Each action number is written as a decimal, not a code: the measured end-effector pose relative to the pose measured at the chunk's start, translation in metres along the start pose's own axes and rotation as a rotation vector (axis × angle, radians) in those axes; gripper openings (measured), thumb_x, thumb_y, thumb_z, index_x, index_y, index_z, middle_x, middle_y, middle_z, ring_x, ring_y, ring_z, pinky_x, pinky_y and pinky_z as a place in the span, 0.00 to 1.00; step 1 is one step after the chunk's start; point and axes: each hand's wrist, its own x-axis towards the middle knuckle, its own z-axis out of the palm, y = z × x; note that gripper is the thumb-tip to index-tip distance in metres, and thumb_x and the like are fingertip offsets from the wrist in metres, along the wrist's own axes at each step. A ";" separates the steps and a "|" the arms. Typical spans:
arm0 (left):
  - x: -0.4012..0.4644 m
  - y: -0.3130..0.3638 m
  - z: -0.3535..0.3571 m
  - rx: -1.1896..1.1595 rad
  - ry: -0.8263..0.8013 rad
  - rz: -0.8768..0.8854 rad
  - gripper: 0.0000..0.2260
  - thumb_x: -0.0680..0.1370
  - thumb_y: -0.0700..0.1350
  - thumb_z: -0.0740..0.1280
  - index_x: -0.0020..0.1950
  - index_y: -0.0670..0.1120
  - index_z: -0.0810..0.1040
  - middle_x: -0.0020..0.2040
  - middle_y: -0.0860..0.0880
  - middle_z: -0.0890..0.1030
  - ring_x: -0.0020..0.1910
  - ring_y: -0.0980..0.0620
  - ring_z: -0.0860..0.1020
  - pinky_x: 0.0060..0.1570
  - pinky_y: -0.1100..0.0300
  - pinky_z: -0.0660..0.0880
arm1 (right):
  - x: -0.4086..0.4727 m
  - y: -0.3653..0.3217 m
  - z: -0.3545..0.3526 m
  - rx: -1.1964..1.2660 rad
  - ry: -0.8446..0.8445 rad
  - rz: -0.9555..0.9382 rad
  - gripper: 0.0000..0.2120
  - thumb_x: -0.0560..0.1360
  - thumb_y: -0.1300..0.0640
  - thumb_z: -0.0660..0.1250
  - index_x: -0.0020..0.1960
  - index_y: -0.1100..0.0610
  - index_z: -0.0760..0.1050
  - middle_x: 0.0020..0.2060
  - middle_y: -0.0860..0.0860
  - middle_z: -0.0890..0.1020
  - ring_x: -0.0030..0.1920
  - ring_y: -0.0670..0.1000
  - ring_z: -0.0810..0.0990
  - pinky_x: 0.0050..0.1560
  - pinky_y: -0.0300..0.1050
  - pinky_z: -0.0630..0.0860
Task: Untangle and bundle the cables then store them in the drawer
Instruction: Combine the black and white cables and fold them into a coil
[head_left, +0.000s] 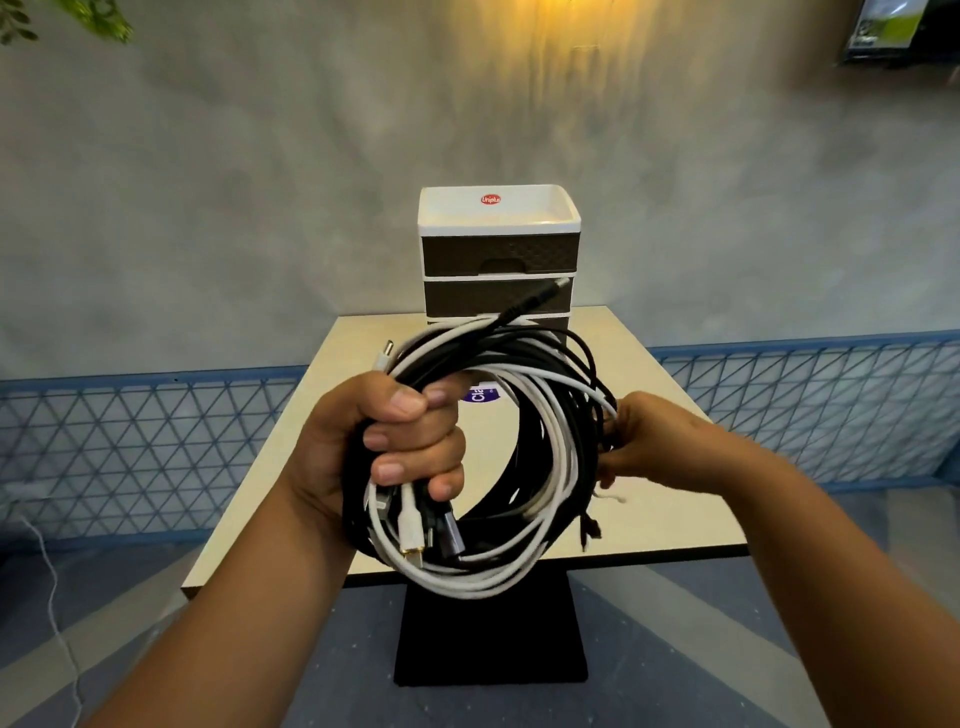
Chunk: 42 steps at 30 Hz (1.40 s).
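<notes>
A coil of black and white cables (540, 467) hangs in the air above the table. My left hand (395, 447) is closed in a fist around the coil's left side, with several plug ends sticking out below the fingers and a black plug pointing up to the right. My right hand (644, 441) pinches the coil's right edge, where a thin white tie and a short dark strap dangle. Behind the coil stands a small drawer unit (498, 260) with a white top tray and dark drawer fronts, all closed as far as I can see.
The beige square table (649, 509) rests on a black pedestal base. A purple label lies on it, partly hidden behind the coil. A grey wall and a blue lattice rail run behind. A thin white cord trails on the floor at the left.
</notes>
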 end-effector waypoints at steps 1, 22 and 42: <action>0.000 -0.002 0.000 0.000 -0.005 -0.010 0.03 0.73 0.35 0.61 0.45 0.40 0.71 0.25 0.52 0.68 0.24 0.53 0.68 0.40 0.55 0.77 | -0.001 -0.004 -0.006 0.014 -0.009 0.012 0.13 0.72 0.65 0.73 0.35 0.49 0.79 0.25 0.42 0.80 0.28 0.37 0.77 0.31 0.29 0.71; -0.002 0.000 -0.008 0.287 0.236 -0.060 0.13 0.67 0.44 0.73 0.39 0.44 0.68 0.31 0.50 0.72 0.34 0.53 0.73 0.43 0.58 0.77 | 0.008 -0.017 0.031 1.118 0.042 -0.280 0.27 0.58 0.48 0.83 0.55 0.53 0.83 0.47 0.55 0.85 0.47 0.52 0.84 0.49 0.48 0.81; -0.004 -0.007 -0.025 0.590 0.679 -0.196 0.21 0.63 0.47 0.72 0.54 0.42 0.82 0.58 0.32 0.78 0.48 0.42 0.79 0.59 0.42 0.72 | 0.033 -0.014 0.054 1.313 0.173 -0.002 0.10 0.73 0.62 0.65 0.42 0.56 0.85 0.35 0.52 0.85 0.33 0.48 0.83 0.35 0.39 0.81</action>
